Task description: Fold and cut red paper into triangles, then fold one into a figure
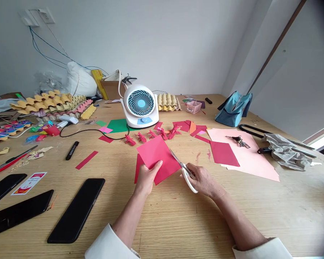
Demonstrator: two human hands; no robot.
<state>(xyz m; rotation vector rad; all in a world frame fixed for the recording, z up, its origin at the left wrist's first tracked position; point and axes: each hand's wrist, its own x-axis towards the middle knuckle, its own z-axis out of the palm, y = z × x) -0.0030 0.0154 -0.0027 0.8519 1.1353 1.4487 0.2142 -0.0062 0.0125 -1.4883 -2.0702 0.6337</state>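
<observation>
A red paper sheet (166, 162) is pinched in my left hand (148, 176), thumb on top, tilted above the table. White-handled scissors (188, 180) are gripped in my right hand (201, 180), their blades at the sheet's right edge. Another red piece (137, 167) shows partly behind my left hand. Just beyond the sheet, several small red folded paper figures (141, 137) stand in a row. To the right, a red square (224, 154) lies on a large pink sheet (250, 158).
A white fan (140, 104) stands behind the paper figures. Three black phones lie at the left, one of them (77, 210) nearest my left forearm, with a marker (72, 150) beyond. Keys (240, 142) and a blue bag (233, 109) are at the right. Egg trays (169, 102) sit behind.
</observation>
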